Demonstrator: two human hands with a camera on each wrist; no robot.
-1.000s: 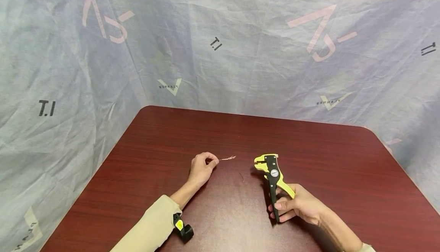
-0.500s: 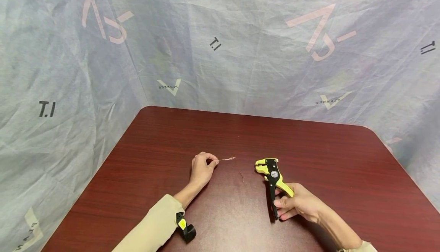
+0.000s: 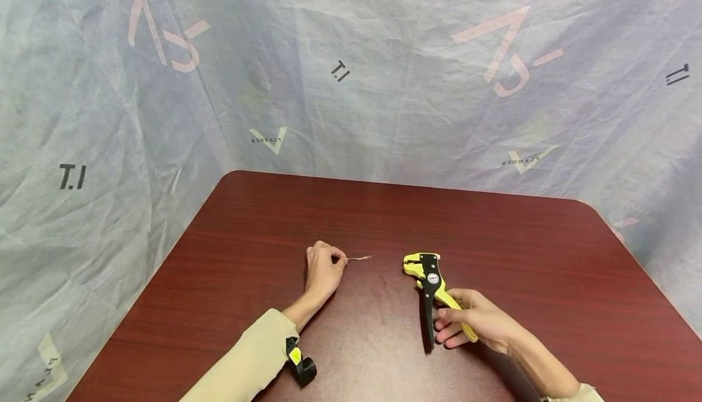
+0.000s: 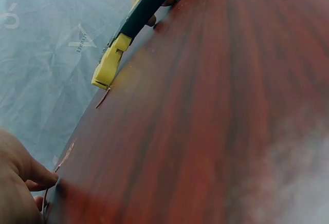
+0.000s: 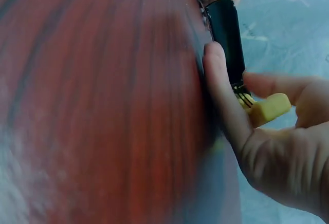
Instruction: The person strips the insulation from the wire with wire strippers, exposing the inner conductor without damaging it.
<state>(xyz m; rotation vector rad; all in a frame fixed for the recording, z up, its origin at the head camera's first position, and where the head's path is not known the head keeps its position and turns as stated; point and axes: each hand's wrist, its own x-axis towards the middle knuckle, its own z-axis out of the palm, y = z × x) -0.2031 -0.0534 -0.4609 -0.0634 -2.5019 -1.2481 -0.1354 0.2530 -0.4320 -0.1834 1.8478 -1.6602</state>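
My left hand (image 3: 325,268) pinches a thin copper wire (image 3: 359,258) between thumb and index finger; its frayed strands (image 4: 68,153) stick out past the fingertips in the left wrist view. To the right, my right hand (image 3: 478,318) holds a yellow-and-black wire stripper (image 3: 432,279) by its yellow handle, thumb over it and other fingers underneath. The black handle (image 5: 226,39) lies in front of the fingertips. Low over the table, the stripper's yellow head (image 4: 109,70) points toward the left hand, a short distance from the wire's frayed end.
A short loose bit of copper strand (image 3: 384,282) lies on the dark red table (image 3: 493,231) between the hands. Grey printed cloth (image 3: 406,116) hangs behind and beside the table. A black device with a yellow label (image 3: 298,359) is strapped to the left wrist.
The right hand has slid off the black handle, and the yellow handle's end now shows. The stripper has lowered slightly. The left hand stays nearly in place, still pinching the wire.
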